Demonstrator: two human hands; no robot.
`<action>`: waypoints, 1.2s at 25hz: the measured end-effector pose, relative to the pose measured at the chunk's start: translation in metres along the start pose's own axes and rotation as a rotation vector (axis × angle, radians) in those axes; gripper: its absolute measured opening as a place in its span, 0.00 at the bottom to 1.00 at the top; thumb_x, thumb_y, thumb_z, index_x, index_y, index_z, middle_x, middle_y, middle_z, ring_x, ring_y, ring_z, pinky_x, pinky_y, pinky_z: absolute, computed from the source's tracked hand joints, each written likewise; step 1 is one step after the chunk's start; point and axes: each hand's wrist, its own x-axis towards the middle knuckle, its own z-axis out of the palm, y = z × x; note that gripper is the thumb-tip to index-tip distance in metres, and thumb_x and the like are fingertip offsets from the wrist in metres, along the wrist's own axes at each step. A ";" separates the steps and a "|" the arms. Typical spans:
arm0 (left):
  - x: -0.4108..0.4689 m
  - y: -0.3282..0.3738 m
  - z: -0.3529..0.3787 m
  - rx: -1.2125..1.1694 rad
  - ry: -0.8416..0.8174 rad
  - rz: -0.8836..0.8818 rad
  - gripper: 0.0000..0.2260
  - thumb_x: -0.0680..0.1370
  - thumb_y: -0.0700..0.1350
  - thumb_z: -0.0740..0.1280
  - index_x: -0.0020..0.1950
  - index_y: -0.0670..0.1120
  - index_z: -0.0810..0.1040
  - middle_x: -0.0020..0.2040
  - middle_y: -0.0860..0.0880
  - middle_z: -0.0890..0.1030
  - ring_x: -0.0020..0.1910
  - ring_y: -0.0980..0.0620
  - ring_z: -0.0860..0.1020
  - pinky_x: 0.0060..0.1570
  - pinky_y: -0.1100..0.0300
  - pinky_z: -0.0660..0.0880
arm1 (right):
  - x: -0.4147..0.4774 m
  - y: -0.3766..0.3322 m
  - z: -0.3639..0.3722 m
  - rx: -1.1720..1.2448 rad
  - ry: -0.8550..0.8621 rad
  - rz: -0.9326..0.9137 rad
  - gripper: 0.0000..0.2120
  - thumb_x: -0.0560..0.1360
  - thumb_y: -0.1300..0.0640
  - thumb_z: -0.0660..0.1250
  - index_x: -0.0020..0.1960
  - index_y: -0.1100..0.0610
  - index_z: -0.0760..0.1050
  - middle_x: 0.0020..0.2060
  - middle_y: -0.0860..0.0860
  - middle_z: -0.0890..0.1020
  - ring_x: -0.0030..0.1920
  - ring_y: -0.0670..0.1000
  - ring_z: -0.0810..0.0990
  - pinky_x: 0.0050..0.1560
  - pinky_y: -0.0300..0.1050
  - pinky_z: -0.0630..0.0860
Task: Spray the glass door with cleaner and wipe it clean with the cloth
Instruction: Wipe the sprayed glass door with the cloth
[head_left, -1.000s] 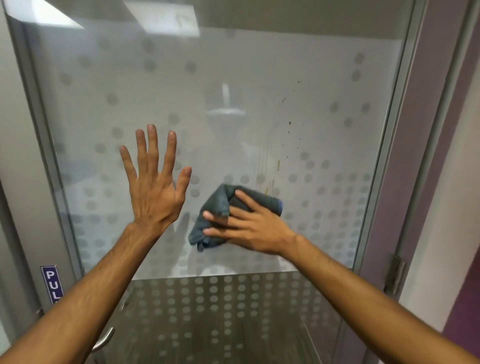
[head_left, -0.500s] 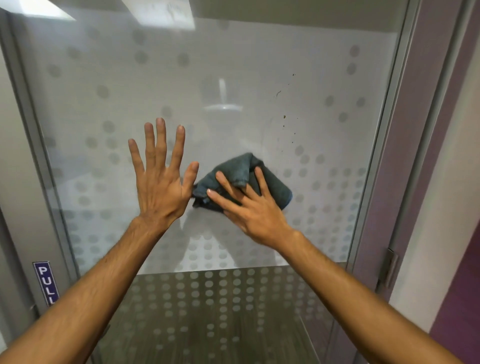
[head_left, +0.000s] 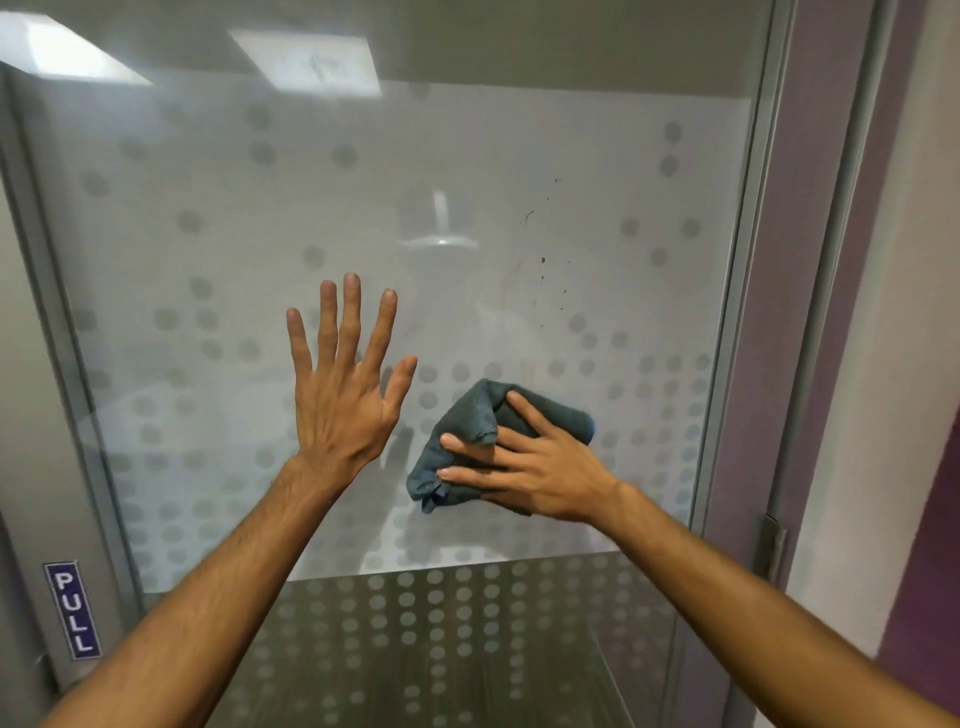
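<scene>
A frosted glass door (head_left: 597, 171) with a pattern of grey dots fills the view. Small brown specks (head_left: 543, 260) dot the glass right of centre, above the cloth. My right hand (head_left: 540, 467) presses a crumpled grey-blue cloth (head_left: 467, 431) flat against the glass, fingers spread over it. My left hand (head_left: 340, 384) rests on the glass to the left of the cloth, palm flat and fingers apart, holding nothing. No spray bottle is in view.
A blue PULL label (head_left: 72, 608) sits on the metal door frame at the lower left. A purple wall (head_left: 821, 260) and a door hinge (head_left: 774, 545) flank the right edge. Ceiling lights (head_left: 306, 60) reflect at the top of the glass.
My right hand swept the cloth up and then back down and to the right across the glass. Fewer brown specks show now. My left hand stayed flat on the glass.
</scene>
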 end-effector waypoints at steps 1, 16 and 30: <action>0.001 0.000 0.000 0.006 0.001 0.003 0.30 0.84 0.61 0.48 0.83 0.49 0.49 0.83 0.40 0.48 0.82 0.39 0.47 0.78 0.34 0.46 | 0.005 0.012 -0.005 0.000 0.005 0.038 0.24 0.88 0.43 0.51 0.83 0.42 0.53 0.83 0.47 0.56 0.82 0.54 0.56 0.79 0.70 0.53; 0.023 -0.002 0.000 -0.006 0.034 -0.030 0.30 0.84 0.62 0.47 0.83 0.50 0.47 0.83 0.40 0.47 0.82 0.40 0.46 0.78 0.34 0.45 | 0.053 0.023 -0.018 0.076 0.272 0.699 0.26 0.86 0.45 0.56 0.83 0.47 0.57 0.83 0.55 0.54 0.83 0.57 0.49 0.75 0.78 0.50; 0.060 0.007 -0.012 -0.010 0.094 0.017 0.30 0.84 0.62 0.44 0.83 0.51 0.48 0.83 0.41 0.46 0.82 0.41 0.46 0.77 0.33 0.47 | 0.046 0.112 -0.055 -0.091 0.168 0.481 0.26 0.86 0.40 0.53 0.82 0.43 0.55 0.83 0.52 0.55 0.82 0.58 0.58 0.75 0.77 0.51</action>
